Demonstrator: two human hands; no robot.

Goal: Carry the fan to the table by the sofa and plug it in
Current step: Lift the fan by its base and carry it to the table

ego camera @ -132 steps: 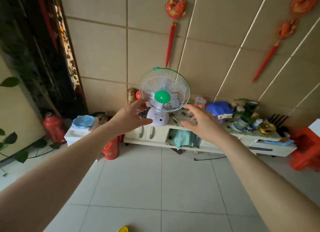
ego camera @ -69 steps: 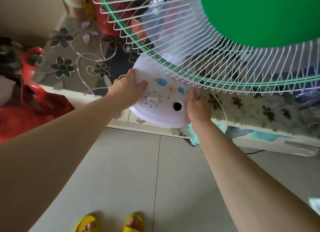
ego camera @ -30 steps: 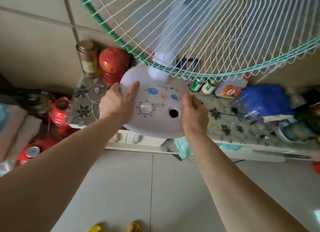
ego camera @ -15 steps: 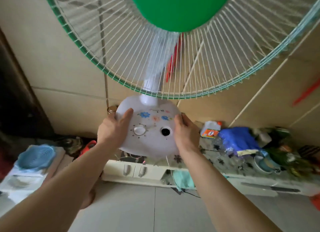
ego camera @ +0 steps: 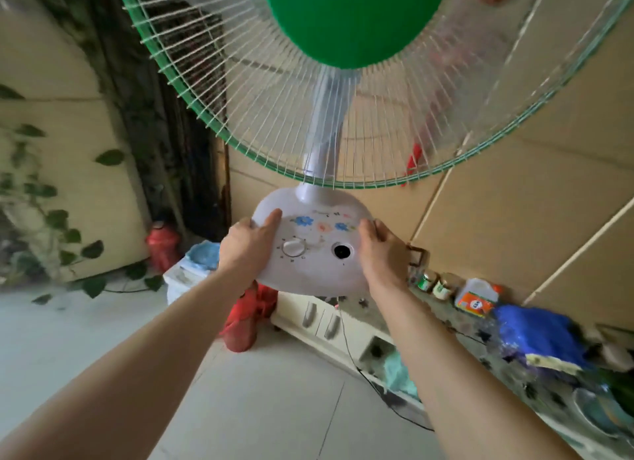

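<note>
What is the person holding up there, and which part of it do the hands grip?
A table fan, lifted clear of the cabinet. The left hand and right hand clasp opposite sides of its white base, thumbs on top.

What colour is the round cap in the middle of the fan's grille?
Bright green round cap, seen best in the head view, the only one; the wire grille around it is white with a green rim.

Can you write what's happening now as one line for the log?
phase: carrying | fan: lifted off cabinet | left hand: gripping base | right hand: gripping base | cord: dangling
</note>
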